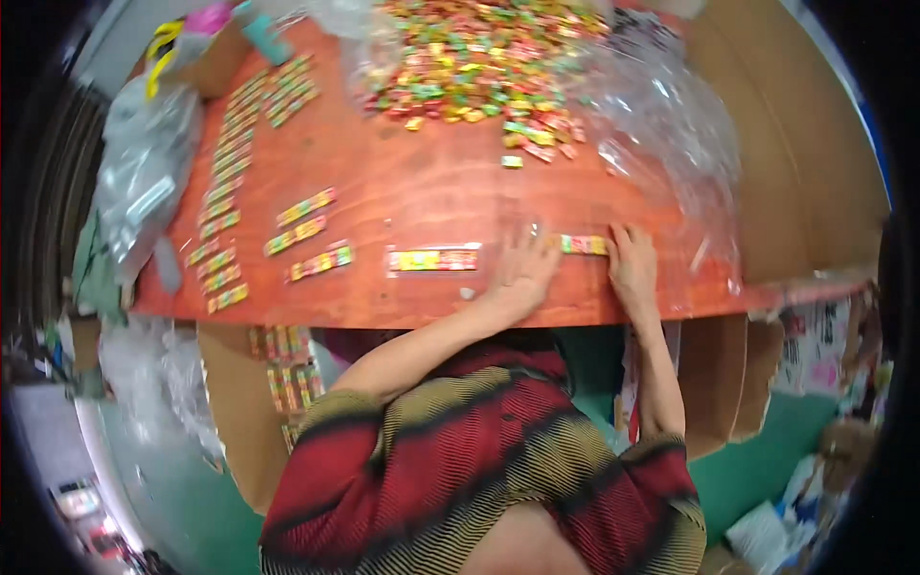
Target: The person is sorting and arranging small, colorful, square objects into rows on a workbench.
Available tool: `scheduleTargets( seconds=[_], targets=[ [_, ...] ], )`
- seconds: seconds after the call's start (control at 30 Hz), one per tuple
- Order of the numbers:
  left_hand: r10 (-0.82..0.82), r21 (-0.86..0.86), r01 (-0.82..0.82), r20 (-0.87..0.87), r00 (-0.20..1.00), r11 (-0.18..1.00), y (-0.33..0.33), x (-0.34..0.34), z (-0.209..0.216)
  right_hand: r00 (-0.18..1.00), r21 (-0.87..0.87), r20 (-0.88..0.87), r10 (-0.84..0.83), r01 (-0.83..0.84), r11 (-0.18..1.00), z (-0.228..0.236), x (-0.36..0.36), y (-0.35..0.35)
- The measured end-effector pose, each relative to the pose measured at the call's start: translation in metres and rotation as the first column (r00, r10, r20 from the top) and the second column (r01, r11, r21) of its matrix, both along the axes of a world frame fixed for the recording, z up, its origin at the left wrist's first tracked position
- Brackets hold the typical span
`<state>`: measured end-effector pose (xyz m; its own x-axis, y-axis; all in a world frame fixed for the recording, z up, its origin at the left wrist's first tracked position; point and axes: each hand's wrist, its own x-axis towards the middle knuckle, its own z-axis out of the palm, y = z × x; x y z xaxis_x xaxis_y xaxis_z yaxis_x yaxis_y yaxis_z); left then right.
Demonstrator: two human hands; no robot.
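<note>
A short row of small wrapped candies (583, 245) lies flat on the red table between my hands. My left hand (525, 270) rests palm down at the row's left end, fingers stretched out. At the opposite end, my right hand (632, 266) has bent fingers and thumb closed on the row's edge. Left of my left hand is a longer candy strip (433, 260) in a clear wrapper. Further left lie several finished-looking strips, among them a slanted strip (321, 262). A small pale bit (467, 292) sits near my left wrist.
A big heap of loose candies (479, 67) covers the table's far side. Crumpled clear plastic (661, 105) lies at right, beside a cardboard box (795, 144). Candy strips (230, 172) line the left side, near a plastic bag (144, 172). An open carton (235, 402) holding strips stands below the edge.
</note>
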<state>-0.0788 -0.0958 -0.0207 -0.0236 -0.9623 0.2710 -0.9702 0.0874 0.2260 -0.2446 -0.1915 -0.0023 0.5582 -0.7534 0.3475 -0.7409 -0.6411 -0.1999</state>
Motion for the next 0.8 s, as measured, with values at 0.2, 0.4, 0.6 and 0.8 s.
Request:
scheduleTargets(
  seconds=[0.2,0.4,0.6,0.8],
  targets=[
    [-0.045,-0.033,0.042,-0.098,0.994,0.999,0.000,0.027,0.014,0.978,0.202,0.203,-0.052,0.010,0.979,0.001,0.026,0.013],
    [0.118,-0.065,-0.126,-0.111,0.987,0.990,0.041,0.061,0.030,0.979,0.269,0.196,0.057,-0.110,0.957,0.000,0.087,0.017],
    [0.226,-0.041,-0.229,-0.071,0.972,0.973,0.107,0.082,0.017,0.963,0.306,0.178,0.200,-0.247,0.919,0.001,0.147,0.028],
    [0.384,0.001,-0.385,-0.077,0.920,0.923,0.143,0.100,0.016,0.872,0.037,0.008,0.490,-0.490,0.871,0.020,0.167,0.061]
  ],
)
